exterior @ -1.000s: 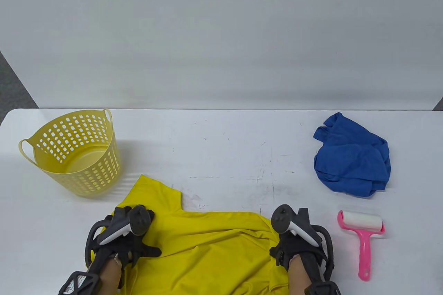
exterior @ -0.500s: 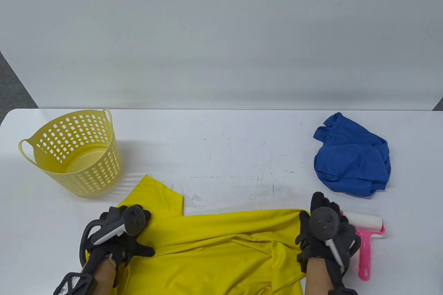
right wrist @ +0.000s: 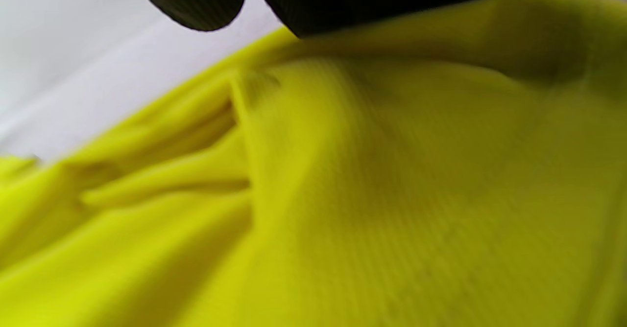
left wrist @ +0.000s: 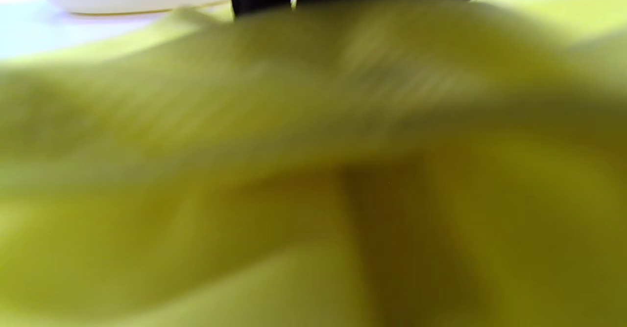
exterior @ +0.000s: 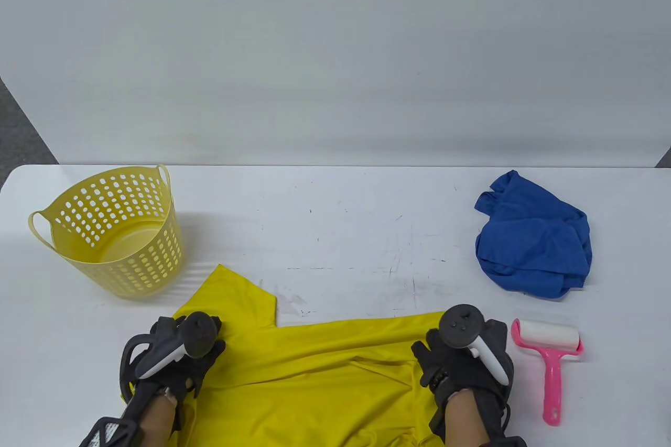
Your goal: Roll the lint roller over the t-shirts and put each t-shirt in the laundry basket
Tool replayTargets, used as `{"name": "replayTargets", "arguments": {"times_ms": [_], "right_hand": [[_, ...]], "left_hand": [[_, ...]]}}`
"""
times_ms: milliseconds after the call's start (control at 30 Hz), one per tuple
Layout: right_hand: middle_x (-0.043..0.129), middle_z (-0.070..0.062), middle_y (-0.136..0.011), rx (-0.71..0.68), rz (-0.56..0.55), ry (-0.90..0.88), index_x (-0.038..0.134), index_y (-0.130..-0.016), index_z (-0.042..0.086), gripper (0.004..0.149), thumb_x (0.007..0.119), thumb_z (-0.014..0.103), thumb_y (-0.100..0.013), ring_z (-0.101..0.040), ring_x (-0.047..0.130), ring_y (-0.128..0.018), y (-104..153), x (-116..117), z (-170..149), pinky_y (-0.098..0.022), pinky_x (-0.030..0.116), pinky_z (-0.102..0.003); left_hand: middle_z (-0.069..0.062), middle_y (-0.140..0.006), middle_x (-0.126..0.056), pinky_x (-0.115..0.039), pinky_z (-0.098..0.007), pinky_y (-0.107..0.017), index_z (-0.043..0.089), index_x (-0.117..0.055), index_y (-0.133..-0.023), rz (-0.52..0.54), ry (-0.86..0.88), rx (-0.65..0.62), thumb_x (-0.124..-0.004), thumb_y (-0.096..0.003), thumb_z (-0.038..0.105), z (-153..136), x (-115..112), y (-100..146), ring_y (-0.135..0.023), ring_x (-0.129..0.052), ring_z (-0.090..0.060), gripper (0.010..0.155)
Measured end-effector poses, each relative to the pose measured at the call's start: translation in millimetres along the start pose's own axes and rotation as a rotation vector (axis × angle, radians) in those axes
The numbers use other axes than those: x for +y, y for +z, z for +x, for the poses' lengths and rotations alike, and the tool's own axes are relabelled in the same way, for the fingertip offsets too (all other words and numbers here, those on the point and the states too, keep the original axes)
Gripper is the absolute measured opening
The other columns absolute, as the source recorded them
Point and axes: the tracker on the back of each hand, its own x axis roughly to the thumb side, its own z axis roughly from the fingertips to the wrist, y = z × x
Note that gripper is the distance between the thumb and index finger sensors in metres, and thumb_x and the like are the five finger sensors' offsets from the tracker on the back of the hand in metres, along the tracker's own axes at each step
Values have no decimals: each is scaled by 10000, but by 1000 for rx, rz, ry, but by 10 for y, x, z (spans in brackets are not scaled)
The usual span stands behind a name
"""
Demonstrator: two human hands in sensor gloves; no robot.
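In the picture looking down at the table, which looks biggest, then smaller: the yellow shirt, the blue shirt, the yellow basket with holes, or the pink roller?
1. Spread yellow t-shirt, partly cut off
2. Yellow plastic laundry basket and crumpled blue t-shirt: too alike to rank
3. Pink-handled lint roller

No readable text, label or number shows anywhere.
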Motion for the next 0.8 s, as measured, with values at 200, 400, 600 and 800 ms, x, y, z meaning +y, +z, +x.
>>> {"name": "replayTargets", "arguments": {"times_ms": [200,400,600,800], "right_hand": [[361,-234,-1054,46,47,258,338,-1040,94,758,690,485,-494,-586,379,-948,-213,194,56,-571,289,-829],[128,-284,-1076,-15,27,173,246,-1043,126,784,661,510,-500,-608,200,-951,-153,118,5,-563,176,-810],[683,-350,-1006,-196,17,184,695,-957,7,719,690,535,-470,-631,668,-862,237,69,457,-516,452,-839],[553,-417,-949,-160,147,366,593,-945,-44,830,696,594,-424,-686,641,-797,133,417,642,-463,571,-831]], "left_hand": [[-29,-1266,-280,-329,-738,-804,343,-278,-1142,-66,72,20,-641,-473,665,-44,-57,-90,-1210,-326,-398,826],[-72,-1200,45,-244,-720,-813,387,-87,-1110,98,35,11,-605,-451,693,-38,75,65,-1183,-104,-431,892],[-163,-1180,-675,-633,-675,-716,262,-531,-1131,32,119,-100,-732,-390,728,253,331,499,-1017,-797,-509,898],[-255,-1192,-493,-687,-706,-667,236,-434,-1146,-142,-52,-86,-741,-315,787,498,40,323,-1030,-652,-595,1043]]}}
